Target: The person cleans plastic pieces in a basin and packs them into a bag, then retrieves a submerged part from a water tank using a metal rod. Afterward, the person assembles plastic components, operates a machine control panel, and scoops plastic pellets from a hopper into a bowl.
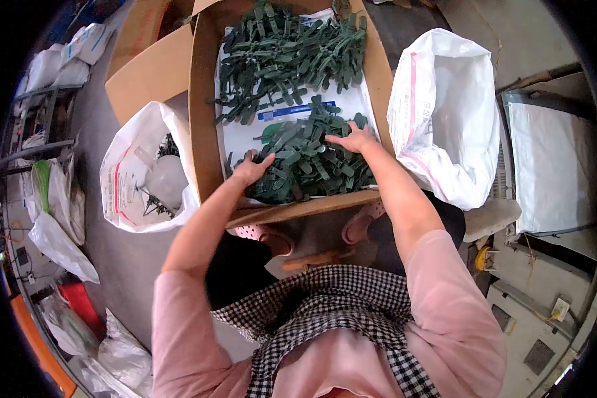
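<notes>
Both the left grip (pixel 251 170) and the right grip (pixel 357 138), in the head view, touch the near pile of dark green pieces (pixel 312 160) inside a cardboard box (pixel 207 132). I see each one loosely spread, thumb away from the fingers, not clenched. Farther from the grips lies the second green pile (pixel 285 56). One white sack (pixel 118 176) stands left of the left grip, another sack (pixel 410 109) right of the right grip.

Cardboard box (pixel 379 73): is opening upward, its walls blocking sideways reach. Far heap (pixel 292 60), near heap (pixel 312 159): are obstructing, a bare strip (pixel 245 136) running between. Left sack (pixel 136 132), right sack (pixel 400 106): are flanking the box.
</notes>
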The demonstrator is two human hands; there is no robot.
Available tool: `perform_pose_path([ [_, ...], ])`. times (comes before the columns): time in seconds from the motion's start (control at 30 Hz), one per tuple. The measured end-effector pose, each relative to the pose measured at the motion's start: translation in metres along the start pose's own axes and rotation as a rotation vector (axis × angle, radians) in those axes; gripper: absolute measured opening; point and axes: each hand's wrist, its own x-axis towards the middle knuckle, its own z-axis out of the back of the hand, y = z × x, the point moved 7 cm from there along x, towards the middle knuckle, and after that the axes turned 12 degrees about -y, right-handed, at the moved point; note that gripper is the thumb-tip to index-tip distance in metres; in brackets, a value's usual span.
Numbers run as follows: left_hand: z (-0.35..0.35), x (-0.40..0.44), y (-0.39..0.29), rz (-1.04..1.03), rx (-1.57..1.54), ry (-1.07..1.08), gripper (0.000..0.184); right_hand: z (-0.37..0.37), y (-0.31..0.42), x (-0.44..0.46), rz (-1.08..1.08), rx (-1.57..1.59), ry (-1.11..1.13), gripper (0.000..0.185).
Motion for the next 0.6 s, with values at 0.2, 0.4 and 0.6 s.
perform_pose_path([
  [0.2, -0.035, -0.002, -0.055, 0.128, 0.005, 0.031, 0.113, -0.012, 0.009, 0.008, 0.002, 0.194, 0.003, 0.117],
  [0.4, -0.047, -0.021, -0.111, 0.286, -0.768, 0.301, 0.092, 0.001, 0.041, -0.009, 0.122, 0.814, 0.144, 0.100],
  [0.6, -0.021, -0.038, -0.130, 0.229, -0.989, 0.000, 0.088, 0.004, 0.044, -0.018, 0.153, 0.933, 0.000, 0.099],
])
